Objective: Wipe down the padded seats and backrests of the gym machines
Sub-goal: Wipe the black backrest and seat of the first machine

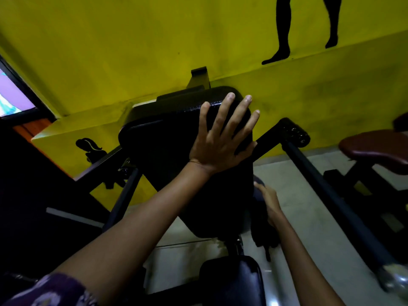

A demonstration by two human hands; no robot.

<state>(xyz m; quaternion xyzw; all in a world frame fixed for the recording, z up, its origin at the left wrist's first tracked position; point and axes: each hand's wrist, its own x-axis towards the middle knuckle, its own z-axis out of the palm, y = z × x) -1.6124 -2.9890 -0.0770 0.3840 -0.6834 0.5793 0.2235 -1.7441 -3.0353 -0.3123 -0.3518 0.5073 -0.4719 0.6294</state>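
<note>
A black padded backrest (163,151) stands upright in the middle of the view, in front of a yellow wall. My left hand (220,140) presses flat on its upper right part, fingers straight and spread. My right hand (269,204) is lower, at the backrest's right edge, its fingers curled round a dark cloth (262,235) that hangs down beside the pad. Most of the right hand's fingers are hidden behind the pad and cloth. A black padded seat (229,281) lies below the backrest, at the bottom of the view.
Black metal frame bars (326,195) run down on the right, another bar (125,195) on the left. A maroon padded bench (375,149) stands at the far right on a pale tiled floor (293,186). A window (11,96) is at the left edge.
</note>
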